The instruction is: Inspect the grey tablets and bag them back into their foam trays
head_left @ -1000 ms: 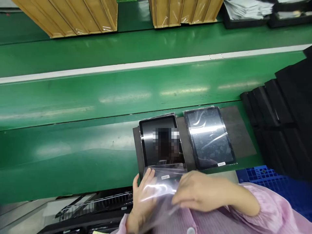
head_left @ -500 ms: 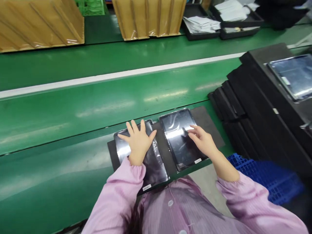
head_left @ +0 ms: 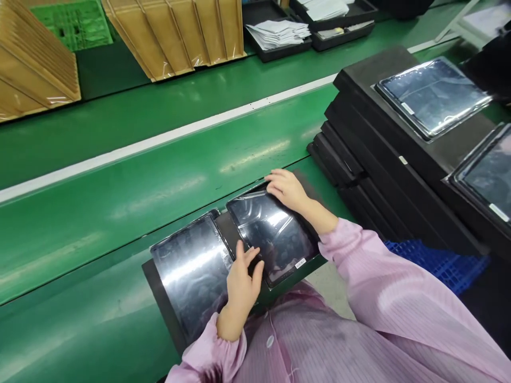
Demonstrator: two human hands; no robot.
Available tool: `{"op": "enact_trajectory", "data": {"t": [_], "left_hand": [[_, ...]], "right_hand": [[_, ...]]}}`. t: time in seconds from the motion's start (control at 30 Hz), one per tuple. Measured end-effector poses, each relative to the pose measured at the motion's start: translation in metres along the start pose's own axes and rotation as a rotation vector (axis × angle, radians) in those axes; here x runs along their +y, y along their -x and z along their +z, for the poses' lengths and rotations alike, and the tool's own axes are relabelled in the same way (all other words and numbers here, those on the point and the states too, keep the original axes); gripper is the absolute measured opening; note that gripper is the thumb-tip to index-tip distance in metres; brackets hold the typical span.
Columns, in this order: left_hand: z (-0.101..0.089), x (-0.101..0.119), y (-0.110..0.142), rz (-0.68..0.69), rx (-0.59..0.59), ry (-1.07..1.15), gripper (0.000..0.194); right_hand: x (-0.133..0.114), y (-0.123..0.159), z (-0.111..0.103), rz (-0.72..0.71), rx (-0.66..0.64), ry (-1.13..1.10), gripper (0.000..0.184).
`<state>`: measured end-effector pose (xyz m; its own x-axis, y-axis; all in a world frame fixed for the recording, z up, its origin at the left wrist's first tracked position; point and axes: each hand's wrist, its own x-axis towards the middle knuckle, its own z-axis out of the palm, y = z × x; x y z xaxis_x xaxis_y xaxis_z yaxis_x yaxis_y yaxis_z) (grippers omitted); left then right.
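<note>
Two dark tablets wrapped in clear film lie side by side on a black foam pad [head_left: 163,295] at the near edge of the green belt. My left hand [head_left: 242,282] rests between them, fingers apart, fingertips on the lower left edge of the right tablet [head_left: 275,234]. My right hand [head_left: 288,190] lies flat on that tablet's far right corner, fingers stretched out. The left tablet [head_left: 191,268] lies untouched beside my left wrist. Pink sleeves cover both my arms.
Stacked black foam trays [head_left: 383,154] stand to the right, with film-wrapped tablets [head_left: 433,96] on top. A blue crate [head_left: 439,260] sits below them. Cardboard boxes [head_left: 175,32] and black trays of white papers [head_left: 279,34] line the far side of the green conveyor [head_left: 159,159].
My left hand left the left tablet and moved to the right tablet's near edge. My right hand slid to that tablet's far corner. The view swung left, showing more trays on the right.
</note>
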<state>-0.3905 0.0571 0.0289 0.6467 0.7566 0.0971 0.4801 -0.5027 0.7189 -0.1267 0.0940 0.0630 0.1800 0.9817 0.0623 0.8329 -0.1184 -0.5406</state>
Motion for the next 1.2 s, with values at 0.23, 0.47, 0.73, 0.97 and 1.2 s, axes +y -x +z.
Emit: {"op": "enact_trajectory", "data": {"t": [0.23,0.47,0.73,0.97,1.2], "left_hand": [[-0.025,-0.018,-0.012,-0.193,-0.197,0.457,0.026],[-0.027,-0.023,-0.023,-0.218,-0.098,0.4,0.055],[-0.024,-0.031,-0.079,0.121,-0.171,-0.273,0.072],[-0.039,-0.041,-0.088,0.078,-0.306,-0.193,0.062],[-0.028,-0.004,-0.034,0.193,-0.505,-0.234,0.038]], "right_hand": [[-0.027,0.124,-0.045,-0.345,-0.559,-0.797,0.033],[0.018,0.138,-0.026,-0.105,-0.143,-0.265,0.039],[-0.018,0.096,-0.008,0.085,-0.306,-0.365,0.055],[-0.02,0.002,-0.03,0.697,0.025,-1.273,0.028],[0.005,0.053,-0.041,0.779,-0.09,-0.499,0.044]]}}
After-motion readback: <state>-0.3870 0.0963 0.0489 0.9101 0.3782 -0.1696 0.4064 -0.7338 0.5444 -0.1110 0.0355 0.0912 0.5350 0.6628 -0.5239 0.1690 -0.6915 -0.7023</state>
